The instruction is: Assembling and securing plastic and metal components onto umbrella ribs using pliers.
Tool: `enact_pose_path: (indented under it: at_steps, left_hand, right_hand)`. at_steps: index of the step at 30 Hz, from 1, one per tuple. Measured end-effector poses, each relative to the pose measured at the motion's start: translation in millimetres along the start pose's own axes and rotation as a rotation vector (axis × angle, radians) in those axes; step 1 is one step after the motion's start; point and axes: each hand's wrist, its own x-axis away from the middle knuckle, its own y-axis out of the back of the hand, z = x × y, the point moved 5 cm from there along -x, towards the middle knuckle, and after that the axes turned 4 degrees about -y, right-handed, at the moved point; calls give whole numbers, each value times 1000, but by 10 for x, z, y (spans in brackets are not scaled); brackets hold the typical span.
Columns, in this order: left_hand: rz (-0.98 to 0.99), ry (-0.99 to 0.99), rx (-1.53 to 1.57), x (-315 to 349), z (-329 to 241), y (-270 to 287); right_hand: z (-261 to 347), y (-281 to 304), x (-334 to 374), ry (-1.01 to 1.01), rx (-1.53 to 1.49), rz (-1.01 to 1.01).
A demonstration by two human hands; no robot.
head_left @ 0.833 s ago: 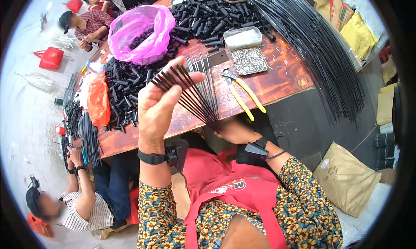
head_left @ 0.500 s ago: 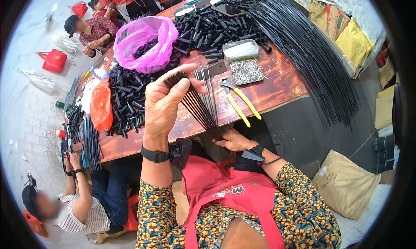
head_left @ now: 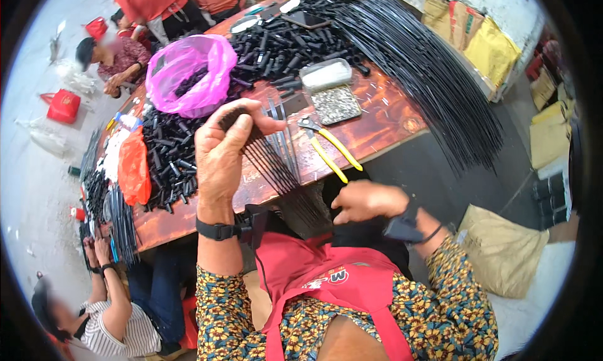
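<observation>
- Thin black rods point(head_left: 277, 174) slant from my raised left hand point(head_left: 221, 150) down to the right, over the table's near edge.
- My left hand grips their upper ends, thumb against fingers.
- My right hand point(head_left: 372, 199) is near their lower ends, apart from them, fingers partly curled; I cannot tell whether it is closed.
- Just beyond, on the wooden table point(head_left: 392, 119), lie yellow-handled pliers point(head_left: 331, 149) and a tin point(head_left: 342, 119) of small silvery pieces.
- Farther left stands a pink plastic bag point(head_left: 217, 91) among black tubular parts point(head_left: 173, 166).
- Far right, long black rods point(head_left: 427, 72) spread over the table's edge.
- Near left sits a person in a striped shirt point(head_left: 119, 329).
</observation>
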Motion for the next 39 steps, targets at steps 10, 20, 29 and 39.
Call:
enact_pose_path:
  at_steps: [10,20,29,39]
  left_hand:
    - [145,-132,46,13,-58,-79]
    - [106,-138,-31,73,-107,-68]
    - [86,-113,-22,20,-95,-57]
    - [4,-33,25,48,-31,2]
  right_hand:
    - [-828,2222,-309,-168,0,-783]
    - [-894,2346,-1129,-114,490,-757]
    - [-969,2342,-1028,-103,402,-790]
    - [640,2190,-133,399,-119,-761]
